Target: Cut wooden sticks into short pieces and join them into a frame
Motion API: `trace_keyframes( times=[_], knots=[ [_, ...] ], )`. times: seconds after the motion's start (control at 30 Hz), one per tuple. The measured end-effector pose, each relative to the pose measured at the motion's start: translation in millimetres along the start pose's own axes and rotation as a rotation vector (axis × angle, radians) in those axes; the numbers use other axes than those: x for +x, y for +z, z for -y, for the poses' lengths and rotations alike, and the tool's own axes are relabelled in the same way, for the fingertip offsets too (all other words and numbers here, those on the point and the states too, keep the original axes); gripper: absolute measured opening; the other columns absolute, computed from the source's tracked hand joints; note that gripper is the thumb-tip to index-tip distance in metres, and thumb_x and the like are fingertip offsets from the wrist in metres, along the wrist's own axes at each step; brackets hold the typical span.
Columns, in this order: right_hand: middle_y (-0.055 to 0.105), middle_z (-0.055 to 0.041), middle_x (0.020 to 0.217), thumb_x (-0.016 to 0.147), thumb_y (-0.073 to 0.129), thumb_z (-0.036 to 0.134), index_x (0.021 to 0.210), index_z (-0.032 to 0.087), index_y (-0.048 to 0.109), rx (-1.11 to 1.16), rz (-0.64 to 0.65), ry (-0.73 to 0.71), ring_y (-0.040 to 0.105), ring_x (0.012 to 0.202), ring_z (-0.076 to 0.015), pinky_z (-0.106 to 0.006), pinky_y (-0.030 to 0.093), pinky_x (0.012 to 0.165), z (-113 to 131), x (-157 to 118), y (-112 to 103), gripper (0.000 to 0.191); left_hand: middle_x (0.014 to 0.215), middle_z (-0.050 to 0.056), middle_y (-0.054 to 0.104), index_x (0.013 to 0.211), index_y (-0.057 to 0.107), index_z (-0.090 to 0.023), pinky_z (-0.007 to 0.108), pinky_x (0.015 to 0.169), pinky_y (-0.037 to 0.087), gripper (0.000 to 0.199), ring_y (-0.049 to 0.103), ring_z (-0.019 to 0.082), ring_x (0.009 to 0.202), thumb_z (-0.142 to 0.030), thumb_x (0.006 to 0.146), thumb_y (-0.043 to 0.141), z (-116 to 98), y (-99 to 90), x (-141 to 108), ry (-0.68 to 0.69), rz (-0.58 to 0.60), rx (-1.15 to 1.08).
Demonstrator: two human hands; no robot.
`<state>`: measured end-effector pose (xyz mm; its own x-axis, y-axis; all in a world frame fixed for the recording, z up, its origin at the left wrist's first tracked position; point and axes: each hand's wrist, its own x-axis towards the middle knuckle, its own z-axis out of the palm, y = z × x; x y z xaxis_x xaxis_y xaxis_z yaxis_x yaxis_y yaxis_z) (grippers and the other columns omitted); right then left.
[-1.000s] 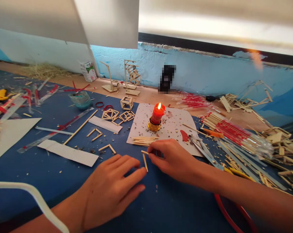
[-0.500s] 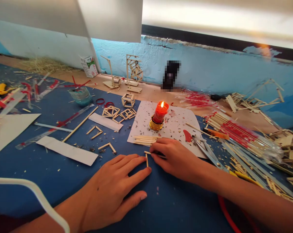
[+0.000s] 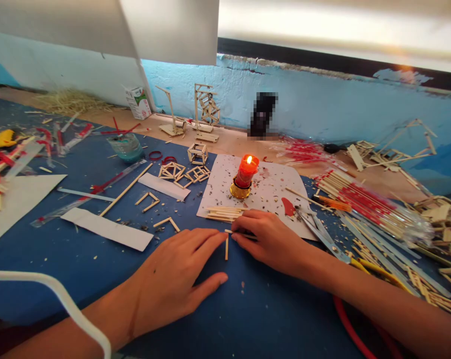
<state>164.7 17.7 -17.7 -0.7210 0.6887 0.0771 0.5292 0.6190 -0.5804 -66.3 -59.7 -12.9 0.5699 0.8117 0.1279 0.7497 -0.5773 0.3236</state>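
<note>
Two short wooden sticks meet in a corner between my hands; one upright-lying stick [image 3: 226,248] points toward me. My left hand [image 3: 184,271] lies flat with its thumb spread, fingertips touching the corner's top end. The fingers of my right hand [image 3: 265,237] are pinched round the other stick [image 3: 228,231], most of which they hide. Just beyond, several cut sticks [image 3: 223,213] lie side by side at the edge of a pinkish paper sheet [image 3: 268,199]. A lit red candle [image 3: 247,172] stands on that sheet in a gold holder.
Scissors [image 3: 323,237], an orange cutter [image 3: 332,203] and bagged sticks [image 3: 371,207] lie to the right. Small stick frames [image 3: 198,154], paper strips [image 3: 108,229] and a glass jar [image 3: 126,148] are at the left. A white cable [image 3: 57,294] crosses the lower left.
My left index finger has moved up to the corner of the sticks, and its other fingers have drawn away from the lower end of the near stick. My right hand has barely moved.
</note>
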Motion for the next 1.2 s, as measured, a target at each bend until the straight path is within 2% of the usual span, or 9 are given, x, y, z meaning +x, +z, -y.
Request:
trace_keyframes(
  times=[0.07, 0.2, 0.3, 0.4, 0.5, 0.7, 1.0, 1.2],
  knots=[
    [0.069, -0.005, 0.089, 0.097, 0.061, 0.016, 0.094, 0.016, 0.073, -0.004, -0.008, -0.004, 0.065, 0.082, -0.0173, -0.029, 0.047, 0.077, 0, 0, 1, 0.012, 0.134, 0.011, 0.064, 0.14, 0.05, -0.017, 0.046, 0.1, 0.054, 0.052, 0.063, 0.029, 0.119, -0.041, 0.096, 0.064, 0, 3.6, 9, -0.072, -0.02, -0.021],
    [0.067, -0.0043, 0.085, 0.096, 0.063, 0.013, 0.088, 0.015, 0.073, 0.001, -0.033, -0.01, 0.064, 0.078, -0.0164, -0.028, 0.047, 0.075, -2, -2, 4, 0.012, 0.132, 0.009, 0.063, 0.137, 0.052, -0.019, 0.046, 0.103, 0.053, 0.058, 0.06, 0.029, 0.121, -0.042, 0.088, 0.074, -2, 7.5, 24, -0.161, 0.007, -0.123],
    [0.068, -0.0041, 0.088, 0.096, 0.063, 0.013, 0.093, 0.017, 0.074, 0.028, -0.04, -0.018, 0.065, 0.081, -0.0165, -0.028, 0.048, 0.077, -4, -4, 5, 0.012, 0.126, 0.008, 0.062, 0.129, 0.059, -0.021, 0.046, 0.101, 0.053, 0.05, 0.061, 0.029, 0.118, -0.043, 0.087, 0.075, -2, 6.4, 29, -0.206, 0.052, -0.18],
    [0.069, -0.0033, 0.091, 0.096, 0.064, 0.012, 0.099, 0.019, 0.075, 0.041, -0.045, -0.023, 0.065, 0.083, -0.0164, -0.028, 0.047, 0.077, -5, -4, 5, 0.013, 0.124, 0.007, 0.061, 0.126, 0.061, -0.024, 0.045, 0.099, 0.053, 0.043, 0.061, 0.027, 0.115, -0.042, 0.089, 0.072, 3, 4.1, 31, -0.198, 0.089, -0.227],
    [0.07, -0.0028, 0.089, 0.095, 0.064, 0.012, 0.099, 0.019, 0.075, 0.052, -0.064, -0.018, 0.065, 0.081, -0.0157, -0.027, 0.046, 0.075, -5, -3, 4, 0.014, 0.121, 0.005, 0.062, 0.125, 0.062, -0.027, 0.042, 0.099, 0.051, 0.044, 0.062, 0.026, 0.112, -0.043, 0.087, 0.076, 10, 2.7, 34, -0.179, 0.11, -0.297],
    [0.069, -0.003, 0.082, 0.095, 0.064, 0.014, 0.091, 0.016, 0.076, 0.039, -0.079, -0.012, 0.063, 0.075, -0.015, -0.026, 0.045, 0.071, -3, -3, 5, 0.013, 0.116, 0.003, 0.064, 0.116, 0.066, -0.025, 0.034, 0.087, 0.052, 0.042, 0.063, 0.022, 0.103, -0.042, 0.082, 0.082, 15, 4.3, 40, -0.148, 0.068, -0.388],
    [0.067, -0.0026, 0.081, 0.094, 0.063, 0.009, 0.088, 0.017, 0.075, 0.006, -0.057, -0.034, 0.062, 0.074, -0.0149, -0.026, 0.044, 0.071, -1, -5, 2, 0.015, 0.111, 0.003, 0.064, 0.111, 0.066, -0.023, 0.035, 0.085, 0.05, 0.036, 0.063, 0.022, 0.1, -0.04, 0.083, 0.081, 13, 3.8, 39, -0.166, 0.075, -0.361],
    [0.068, -0.0024, 0.082, 0.093, 0.064, 0.009, 0.087, 0.016, 0.075, 0.013, -0.05, -0.029, 0.063, 0.074, -0.0146, -0.026, 0.044, 0.071, -1, -4, 2, 0.015, 0.107, 0.003, 0.062, 0.114, 0.065, -0.023, 0.034, 0.082, 0.05, 0.044, 0.062, 0.023, 0.098, -0.046, 0.081, 0.082, 17, 8.8, 39, -0.155, 0.085, -0.327]
  ],
)
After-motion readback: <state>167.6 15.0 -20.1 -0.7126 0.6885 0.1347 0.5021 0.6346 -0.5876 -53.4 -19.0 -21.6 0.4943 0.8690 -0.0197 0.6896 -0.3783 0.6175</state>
